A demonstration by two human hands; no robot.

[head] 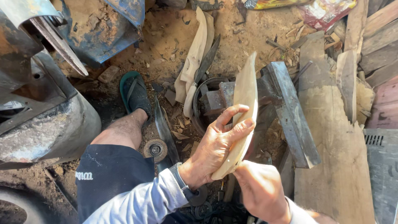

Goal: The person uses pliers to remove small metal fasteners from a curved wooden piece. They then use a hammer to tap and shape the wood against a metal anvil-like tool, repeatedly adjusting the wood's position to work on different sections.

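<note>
My left hand (215, 147) wraps around the middle of a pale, curved, blade-shaped piece of wood (245, 89), thumb on the near face and fingers on its edge. My right hand (261, 191) grips the lower end of the same piece from below. The wood stands tilted upright, its pointed tip up near a dark metal vise (282, 103). What my right hand's fingers hold beyond the wood is hidden.
A long metal blade (206, 62) lies on another carved pale wood piece (195, 58) on the sandy ground. My foot in a green sandal (134, 93), an angle-grinder disc (156, 148), a rusty metal drum (49, 124) on the left, and wooden planks (336, 166) on the right.
</note>
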